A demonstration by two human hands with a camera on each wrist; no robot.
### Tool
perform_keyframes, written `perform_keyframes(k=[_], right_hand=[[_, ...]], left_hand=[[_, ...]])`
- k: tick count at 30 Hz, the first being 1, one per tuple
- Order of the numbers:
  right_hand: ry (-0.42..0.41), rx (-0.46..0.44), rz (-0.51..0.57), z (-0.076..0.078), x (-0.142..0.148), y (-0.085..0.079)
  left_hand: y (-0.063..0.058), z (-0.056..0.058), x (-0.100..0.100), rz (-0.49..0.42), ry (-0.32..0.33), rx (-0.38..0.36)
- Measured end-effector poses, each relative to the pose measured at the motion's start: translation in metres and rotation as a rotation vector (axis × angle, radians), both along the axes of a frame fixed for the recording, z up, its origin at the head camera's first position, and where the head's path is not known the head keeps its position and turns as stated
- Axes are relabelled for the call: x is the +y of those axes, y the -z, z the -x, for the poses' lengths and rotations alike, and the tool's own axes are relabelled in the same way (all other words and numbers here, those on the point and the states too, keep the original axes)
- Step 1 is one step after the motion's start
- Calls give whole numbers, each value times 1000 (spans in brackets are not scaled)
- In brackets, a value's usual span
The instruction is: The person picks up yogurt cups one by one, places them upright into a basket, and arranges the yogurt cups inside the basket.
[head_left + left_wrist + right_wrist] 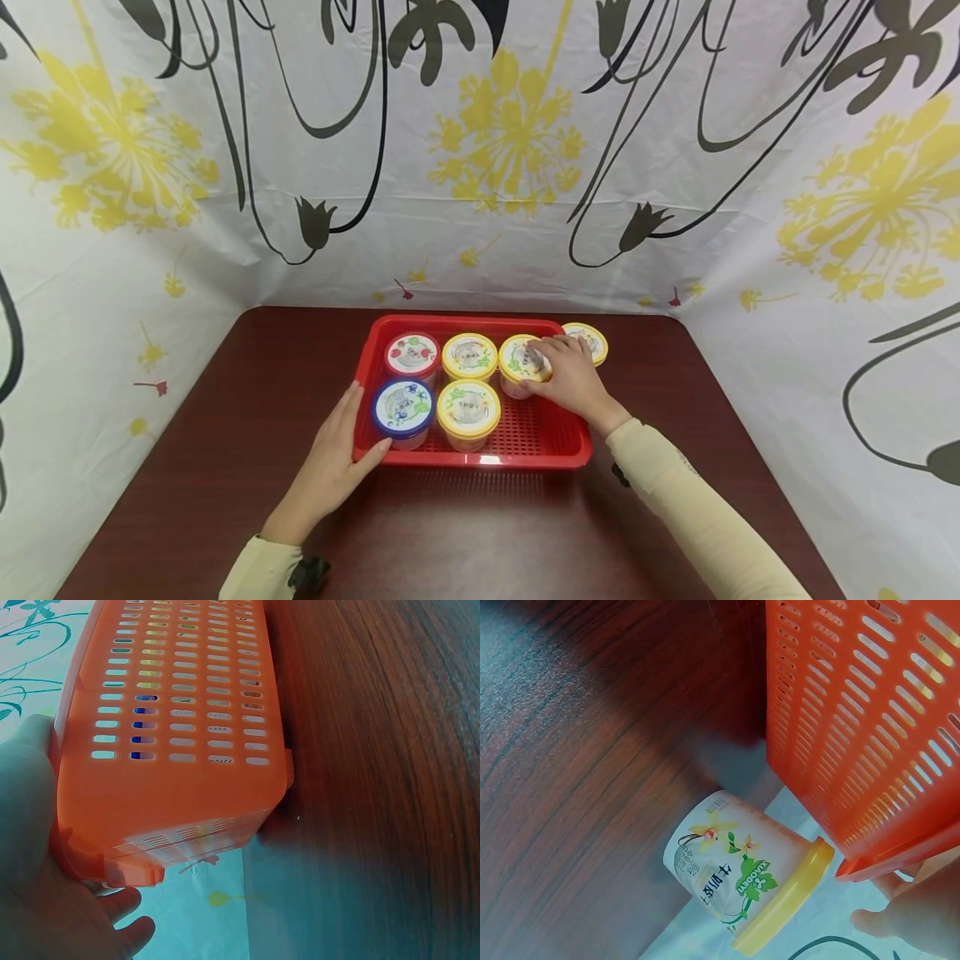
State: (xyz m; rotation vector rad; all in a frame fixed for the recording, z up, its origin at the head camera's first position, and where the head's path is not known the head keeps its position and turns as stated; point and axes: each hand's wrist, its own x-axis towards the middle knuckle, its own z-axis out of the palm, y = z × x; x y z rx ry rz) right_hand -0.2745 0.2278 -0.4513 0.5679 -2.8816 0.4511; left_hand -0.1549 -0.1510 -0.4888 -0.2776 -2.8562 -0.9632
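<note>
A red perforated basket (543, 454) holds several lidded tubs in two rows. My left hand (330, 462) lies against its near left corner, fingers straight along the left side and thumb at the front rim. Nearest that hand is the blue-lidded tub (403, 407), with the red-lidded tub (412, 354) behind it. My right hand (567, 375) reaches over the basket's right side and grips a yellow-lidded tub (514, 354) in the back row, its fingers over the lid. Another yellow-lidded tub (735, 859) stands outside, beyond the basket's far right corner.
Two more yellow-lidded tubs, one at the back (470, 354) and one in front (468, 408), stand mid-basket. The basket sits on a dark wood table (480, 533). Patterned white cloth (450, 275) hangs behind the table and along both sides.
</note>
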Motion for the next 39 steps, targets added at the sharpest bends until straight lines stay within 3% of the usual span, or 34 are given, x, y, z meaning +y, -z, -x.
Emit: perform_keyframes(k=[16,39], right_hand=[[0,54,-3,-1,0,-1],[19,22,-7,3,11,-10]], left_hand=[[-2,1,1,-4,-1,-1],[-3,0,1,-5,-1,-19]])
